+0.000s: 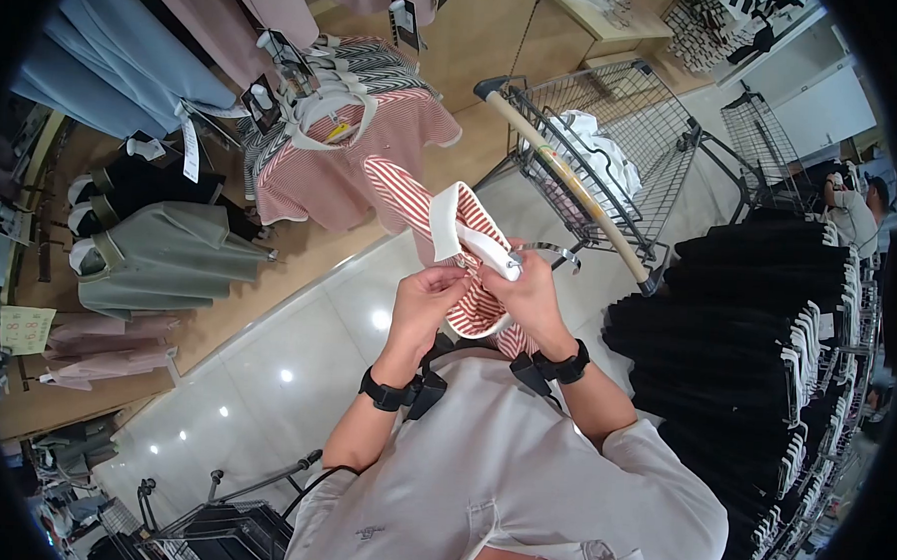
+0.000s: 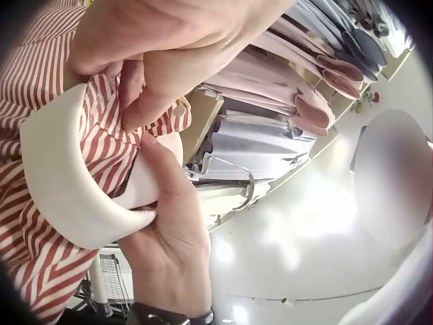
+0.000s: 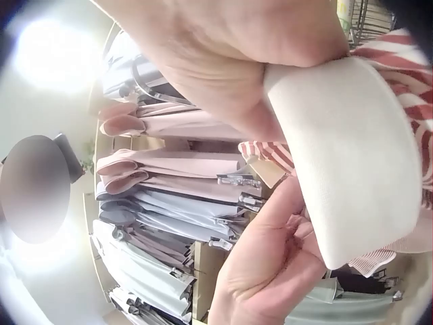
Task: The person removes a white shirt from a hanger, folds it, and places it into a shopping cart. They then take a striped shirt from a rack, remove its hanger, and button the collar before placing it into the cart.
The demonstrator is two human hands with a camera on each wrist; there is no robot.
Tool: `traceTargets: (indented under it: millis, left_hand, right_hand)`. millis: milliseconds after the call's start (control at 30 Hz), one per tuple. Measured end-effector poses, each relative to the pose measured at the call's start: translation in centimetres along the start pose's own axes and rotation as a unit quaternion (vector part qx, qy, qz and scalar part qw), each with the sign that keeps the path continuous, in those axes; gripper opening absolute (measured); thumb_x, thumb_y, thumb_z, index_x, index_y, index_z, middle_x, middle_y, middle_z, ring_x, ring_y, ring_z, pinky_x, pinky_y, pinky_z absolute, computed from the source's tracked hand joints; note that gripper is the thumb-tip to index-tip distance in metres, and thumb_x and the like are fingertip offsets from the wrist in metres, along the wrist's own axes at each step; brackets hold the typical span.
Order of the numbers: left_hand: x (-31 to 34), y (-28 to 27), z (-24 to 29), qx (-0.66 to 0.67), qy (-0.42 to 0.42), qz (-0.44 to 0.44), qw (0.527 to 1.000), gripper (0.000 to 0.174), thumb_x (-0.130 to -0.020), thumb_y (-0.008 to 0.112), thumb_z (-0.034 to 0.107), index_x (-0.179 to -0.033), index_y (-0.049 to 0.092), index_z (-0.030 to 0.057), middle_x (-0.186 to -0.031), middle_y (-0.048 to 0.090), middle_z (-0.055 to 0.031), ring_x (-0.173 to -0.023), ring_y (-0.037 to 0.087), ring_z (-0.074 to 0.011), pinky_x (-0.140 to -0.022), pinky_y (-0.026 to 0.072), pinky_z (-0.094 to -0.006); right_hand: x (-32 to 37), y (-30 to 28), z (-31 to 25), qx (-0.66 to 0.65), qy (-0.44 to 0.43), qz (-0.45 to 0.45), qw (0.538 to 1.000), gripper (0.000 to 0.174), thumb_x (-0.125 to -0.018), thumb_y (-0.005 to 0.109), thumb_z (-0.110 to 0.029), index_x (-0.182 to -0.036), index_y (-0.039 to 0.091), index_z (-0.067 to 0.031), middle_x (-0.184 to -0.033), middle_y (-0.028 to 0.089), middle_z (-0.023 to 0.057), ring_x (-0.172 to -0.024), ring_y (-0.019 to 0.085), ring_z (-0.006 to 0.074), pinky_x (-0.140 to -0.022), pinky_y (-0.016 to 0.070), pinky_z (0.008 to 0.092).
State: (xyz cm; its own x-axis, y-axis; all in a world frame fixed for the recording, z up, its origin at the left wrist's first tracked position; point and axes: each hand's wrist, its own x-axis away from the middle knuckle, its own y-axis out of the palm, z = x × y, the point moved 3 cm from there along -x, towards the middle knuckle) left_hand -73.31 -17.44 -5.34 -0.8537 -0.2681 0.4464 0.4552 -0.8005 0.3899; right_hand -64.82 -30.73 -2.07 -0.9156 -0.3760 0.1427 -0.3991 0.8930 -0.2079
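Observation:
A red-and-white striped shirt (image 1: 472,306) with a white collar (image 1: 445,229) is held up in front of the body. Inside its neck is a white hanger (image 1: 490,252), its metal hook (image 1: 560,251) sticking out to the right. My right hand (image 1: 528,295) grips the hanger and collar, thumb on the hanger in the left wrist view. My left hand (image 1: 425,304) pinches the striped cloth at the neck opening with thumb and fingers. Close to those fingertips, a button (image 2: 179,110) shows on the shirt's edge. The collar (image 3: 352,162) covers part of both hands in the right wrist view.
Striped shirts (image 1: 323,169) hang on a rack at upper left, beside green garments (image 1: 169,253). A shopping cart (image 1: 595,136) holding white cloth stands ahead right. Black garments (image 1: 727,312) on white hangers line the right side. Tiled floor (image 1: 295,363) lies below.

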Motion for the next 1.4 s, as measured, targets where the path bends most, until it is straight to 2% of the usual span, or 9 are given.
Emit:
traceTargets:
  millis: [300, 500, 600, 900, 967, 1067, 1167, 1300, 1400]
  left_hand:
    - [-0.7, -0.5, 0.0, -0.147, 0.071, -0.062, 0.985, 0.015, -0.095, 0.060, 0.006, -0.102, 0.065, -0.0056, -0.086, 0.065, -0.0012, -0.075, 0.057, -0.0049, -0.067, 0.0472, -0.0209]
    - [-0.3, -0.1, -0.5, -0.071, 0.031, -0.060, 0.995, 0.016, -0.096, 0.059, 0.008, -0.102, 0.065, -0.0056, -0.086, 0.064, -0.0007, -0.076, 0.056, -0.0059, -0.069, 0.0472, -0.0224]
    - [0.2, -0.3, -0.3, -0.073, 0.005, -0.072, 0.995, 0.017, -0.095, 0.060, 0.008, -0.103, 0.065, -0.0061, -0.089, 0.066, -0.0024, -0.078, 0.058, -0.0069, -0.070, 0.0476, -0.0228]
    - [0.1, -1.7, -0.1, -0.146, -0.031, -0.064, 0.987, 0.020, -0.083, 0.065, -0.003, -0.103, 0.067, -0.0023, -0.097, 0.069, -0.0048, -0.087, 0.064, -0.0127, -0.079, 0.0503, -0.0273]
    - [0.1, -1.4, 0.8, -0.183, 0.071, -0.080, 0.977, 0.021, -0.080, 0.067, 0.002, -0.100, 0.067, -0.0045, -0.090, 0.071, -0.0080, -0.081, 0.066, -0.0133, -0.071, 0.0514, -0.0294]
    - [0.3, -1.4, 1.5, -0.399, 0.074, -0.091, 0.909, 0.023, -0.077, 0.065, 0.000, -0.099, 0.064, -0.0027, -0.087, 0.068, -0.0044, -0.081, 0.064, -0.0143, -0.073, 0.0502, -0.0295]
    - [0.5, -1.6, 0.8, -0.437, 0.121, -0.051, 0.890, 0.022, -0.077, 0.065, 0.002, -0.098, 0.064, -0.0030, -0.085, 0.068, -0.0050, -0.078, 0.063, -0.0131, -0.069, 0.0497, -0.0299]
    - [0.2, -2.4, 0.0, -0.329, 0.110, 0.029, 0.938, 0.017, -0.081, 0.067, 0.008, -0.093, 0.068, -0.0048, -0.076, 0.070, -0.0118, -0.067, 0.065, -0.0152, -0.061, 0.0491, -0.0314]
    - [0.2, -2.6, -0.6, -0.100, -0.016, 0.028, 0.995, 0.012, -0.090, 0.061, 0.003, -0.093, 0.068, -0.0067, -0.089, 0.070, -0.0053, -0.074, 0.064, -0.0105, -0.066, 0.0485, -0.0241]
  right_hand:
    - [-0.6, -0.3, 1.3, -0.057, 0.022, -0.062, 0.996, 0.030, -0.079, 0.073, -0.009, -0.103, 0.061, 0.0056, -0.087, 0.067, 0.0064, -0.078, 0.060, 0.0082, -0.068, 0.0498, 0.0256]
    - [-0.4, -0.4, 0.4, -0.034, 0.013, -0.076, 0.996, 0.033, -0.080, 0.073, -0.010, -0.106, 0.060, 0.0062, -0.089, 0.067, 0.0051, -0.080, 0.061, 0.0094, -0.071, 0.0504, 0.0260]
    - [0.1, -0.3, 0.2, 0.068, 0.008, -0.077, 0.995, 0.036, -0.081, 0.071, -0.014, -0.111, 0.059, 0.0039, -0.088, 0.069, 0.0107, -0.080, 0.068, 0.0158, -0.073, 0.0527, 0.0296]
    - [0.4, 0.2, -1.3, 0.150, -0.057, -0.170, 0.972, 0.035, -0.080, 0.071, -0.012, -0.110, 0.060, 0.0028, -0.088, 0.069, 0.0136, -0.078, 0.067, 0.0168, -0.072, 0.0518, 0.0297]
    - [0.5, 0.5, -1.6, 0.132, -0.077, -0.198, 0.968, 0.036, -0.079, 0.071, -0.010, -0.110, 0.059, 0.0031, -0.087, 0.069, 0.0153, -0.078, 0.067, 0.0188, -0.071, 0.0517, 0.0302]
    - [0.7, 0.6, -2.0, 0.149, -0.112, -0.207, 0.961, 0.038, -0.077, 0.071, -0.009, -0.110, 0.058, 0.0036, -0.088, 0.068, 0.0191, -0.078, 0.069, 0.0259, -0.071, 0.0519, 0.0317]
    - [1.1, 1.3, -1.3, 0.154, -0.126, -0.176, 0.964, 0.039, -0.077, 0.072, -0.009, -0.111, 0.058, 0.0036, -0.089, 0.068, 0.0204, -0.079, 0.069, 0.0290, -0.070, 0.0522, 0.0327]
    - [1.0, 1.8, -0.4, 0.176, -0.065, -0.093, 0.978, 0.042, -0.078, 0.076, -0.013, -0.112, 0.058, 0.0031, -0.089, 0.069, 0.0209, -0.081, 0.070, 0.0311, -0.071, 0.0527, 0.0331]
    - [1.4, 1.6, -2.0, 0.122, 0.004, -0.081, 0.989, 0.040, -0.081, 0.076, -0.017, -0.110, 0.059, 0.0051, -0.085, 0.069, 0.0145, -0.077, 0.068, 0.0200, -0.069, 0.0521, 0.0305]
